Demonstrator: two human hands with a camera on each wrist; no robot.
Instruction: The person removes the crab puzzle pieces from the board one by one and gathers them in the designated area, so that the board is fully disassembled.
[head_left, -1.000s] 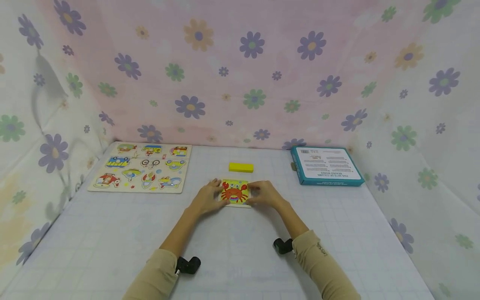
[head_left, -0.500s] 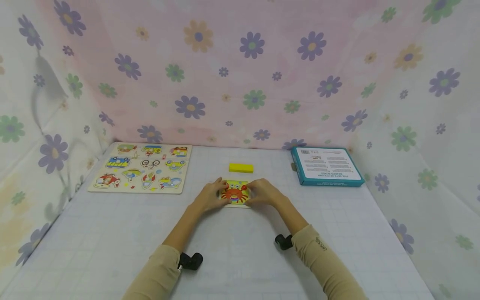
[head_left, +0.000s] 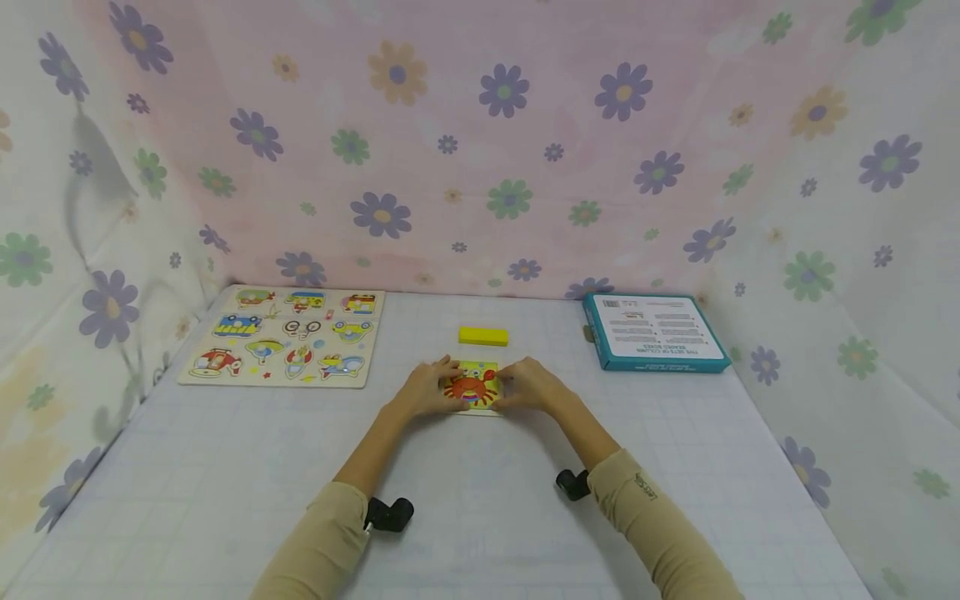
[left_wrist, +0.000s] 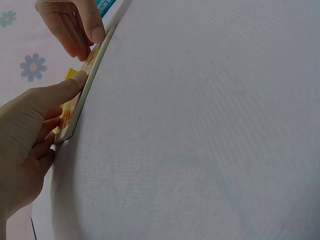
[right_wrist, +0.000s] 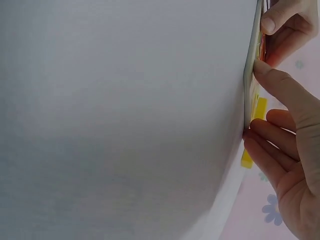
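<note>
A small square jigsaw puzzle (head_left: 480,388) with a red crab on yellow lies flat on the white cloth in the middle of the table. My left hand (head_left: 429,390) grips its left side, thumb on the near edge and fingers at the far left; the left wrist view shows this thumb (left_wrist: 75,82) on the puzzle's rim. The right side is held by my right hand (head_left: 534,387). In the right wrist view, its thumb (right_wrist: 270,75) rests on the near edge and its fingertips (right_wrist: 255,131) meet the side. Hands partly cover the crab's claws.
A yellow bar (head_left: 483,336) lies just beyond the puzzle. At the back left is a wooden board (head_left: 217,342) with several vehicle pieces; a teal and white box (head_left: 660,329) lies at the back right. Flowered cloth walls (head_left: 450,225) enclose the table.
My left fingers have shifted slightly right, covering more of the crab's left claw. The right hand stays at the right side, and the puzzle has hardly moved.
</note>
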